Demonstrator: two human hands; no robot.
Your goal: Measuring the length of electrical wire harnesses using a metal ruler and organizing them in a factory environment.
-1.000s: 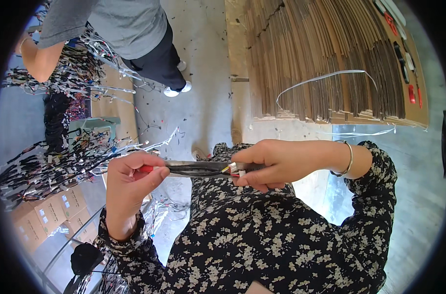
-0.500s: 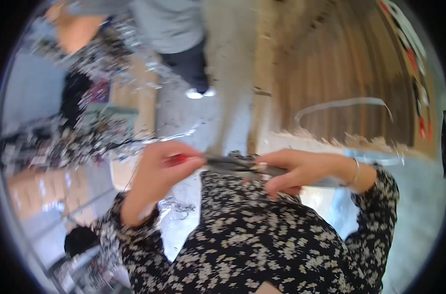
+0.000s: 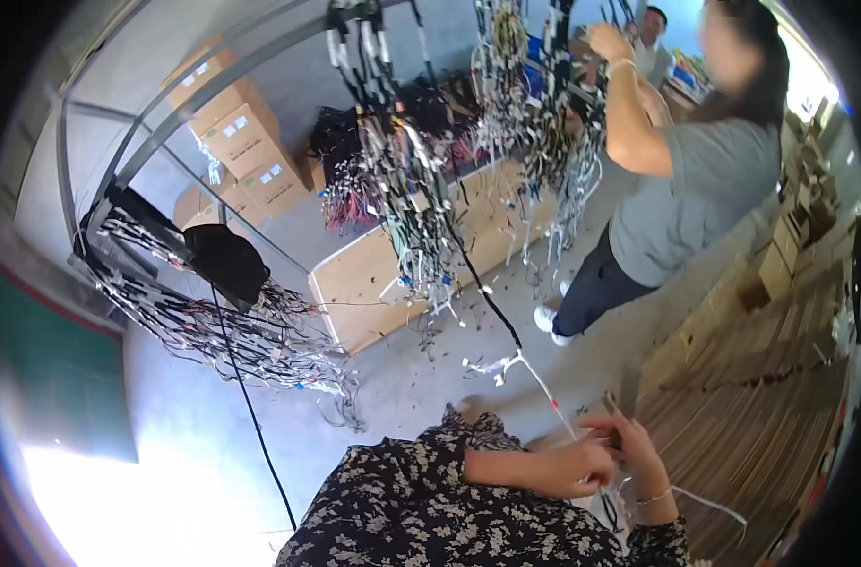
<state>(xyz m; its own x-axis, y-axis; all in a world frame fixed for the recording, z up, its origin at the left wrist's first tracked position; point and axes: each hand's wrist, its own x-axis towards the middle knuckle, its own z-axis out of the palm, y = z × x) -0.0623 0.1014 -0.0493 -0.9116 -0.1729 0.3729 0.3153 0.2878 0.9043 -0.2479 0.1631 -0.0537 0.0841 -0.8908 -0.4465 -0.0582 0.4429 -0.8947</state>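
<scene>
Both my hands are close together at the lower right, in front of my body. My left hand (image 3: 586,469) is closed, with its fingers bent around the white end of a cable harness (image 3: 541,382). That harness slants down from the hanging bundle, black above, then white with a small red band. Beside it, my right hand (image 3: 641,458) has its fingers bent toward the left hand, near the same cable end. What lies between its fingertips is hidden. Thin dark loops (image 3: 608,510) hang just below my hands; I cannot tell their kind.
Bundles of cable harnesses (image 3: 407,180) hang from a metal frame (image 3: 166,123), with more at the left (image 3: 204,331). A co-worker in a grey shirt (image 3: 700,180) reaches up to a bundle; another person stands behind. Cartons (image 3: 246,142) are stacked at the back, flat cardboard (image 3: 752,416) at right.
The view has swung toward the hanging harnesses and the co-worker. My hands, earlier apart with a dark, blurred thing between them, are now close together at the lower right by a cable end.
</scene>
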